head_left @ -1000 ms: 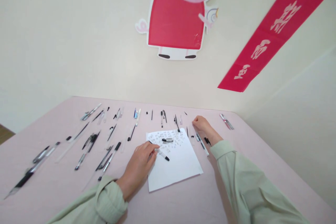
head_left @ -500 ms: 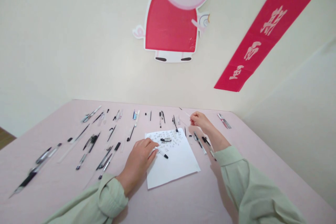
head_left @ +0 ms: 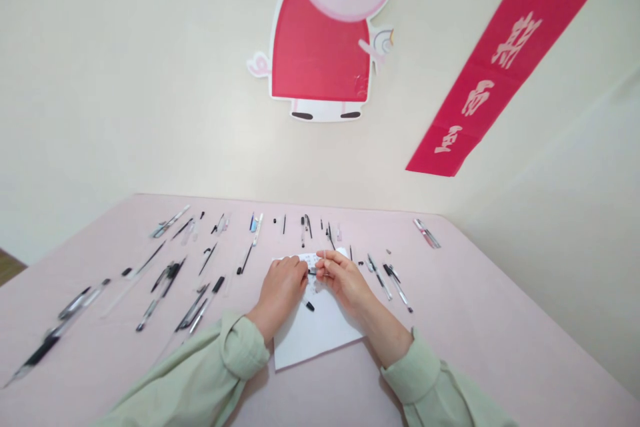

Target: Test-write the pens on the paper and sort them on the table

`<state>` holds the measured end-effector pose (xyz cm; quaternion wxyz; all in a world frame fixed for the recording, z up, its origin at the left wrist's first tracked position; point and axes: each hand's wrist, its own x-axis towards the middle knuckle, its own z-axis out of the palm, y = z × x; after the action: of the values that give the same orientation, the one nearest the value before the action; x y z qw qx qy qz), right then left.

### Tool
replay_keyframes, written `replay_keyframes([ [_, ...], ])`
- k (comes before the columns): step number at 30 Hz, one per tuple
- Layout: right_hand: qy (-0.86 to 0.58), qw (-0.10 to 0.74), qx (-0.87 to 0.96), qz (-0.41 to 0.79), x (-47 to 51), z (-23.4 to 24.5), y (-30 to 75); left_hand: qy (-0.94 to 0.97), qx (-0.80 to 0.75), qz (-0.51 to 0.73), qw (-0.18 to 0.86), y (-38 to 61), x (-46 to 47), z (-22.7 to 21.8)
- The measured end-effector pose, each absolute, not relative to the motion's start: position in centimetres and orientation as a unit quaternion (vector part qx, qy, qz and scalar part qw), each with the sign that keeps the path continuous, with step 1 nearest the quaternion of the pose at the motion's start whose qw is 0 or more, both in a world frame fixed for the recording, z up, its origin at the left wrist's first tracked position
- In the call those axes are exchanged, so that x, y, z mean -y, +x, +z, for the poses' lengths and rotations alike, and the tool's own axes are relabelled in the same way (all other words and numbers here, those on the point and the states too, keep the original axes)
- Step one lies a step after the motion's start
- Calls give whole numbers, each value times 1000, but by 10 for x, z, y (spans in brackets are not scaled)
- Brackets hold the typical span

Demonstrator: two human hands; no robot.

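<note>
My left hand (head_left: 284, 288) is closed over the left part of a paper sheet (head_left: 310, 340). A clear-barrelled pen piece with a black end (head_left: 309, 306) sticks out from beneath its fingers. Just to the right, my right hand (head_left: 343, 278) pinches a thin pen refill (head_left: 322, 224), a pale tube with a dark end pointing to the back of the table. Both hands' fingertips nearly meet above the paper. Small black and grey parts (head_left: 313, 271) show between them, partly hidden. Handwriting covers the sheet's upper part.
Taken-apart pens lie in groups on the pink tablecloth (head_left: 450, 347). On the left are a black-gripped pen (head_left: 45, 349) and a capped pen (head_left: 207, 303); on the right, clear pens (head_left: 399, 288) and a pink-and-grey pair (head_left: 427, 233). A wall stands behind the table.
My right hand has come from the table's right back to above the paper, bringing the refill beside my left hand. The left hand has shifted slightly, still on the pen piece.
</note>
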<state>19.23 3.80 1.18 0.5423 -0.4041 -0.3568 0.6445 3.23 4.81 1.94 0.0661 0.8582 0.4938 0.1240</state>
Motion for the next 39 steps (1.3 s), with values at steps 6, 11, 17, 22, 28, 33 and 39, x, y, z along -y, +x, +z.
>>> replay_keyframes([
  [6,-461,516,474,544,-37,4,189,850,-507,128,67,26,-53,19],
  [11,-474,477,551,494,-34,2,185,837,-522,149,71,18,-59,18],
  [17,-484,470,556,485,-34,1,182,842,-511,160,62,14,-59,16],
  [22,-499,468,552,477,-33,0,181,850,-505,136,62,14,-59,14],
  [28,-496,474,546,480,-32,2,179,854,-496,141,75,16,-59,13],
  [33,-494,465,561,474,-32,1,180,846,-500,167,80,15,-58,13],
  [39,-493,459,581,457,-31,-1,182,661,-478,481,322,10,-70,20],
])
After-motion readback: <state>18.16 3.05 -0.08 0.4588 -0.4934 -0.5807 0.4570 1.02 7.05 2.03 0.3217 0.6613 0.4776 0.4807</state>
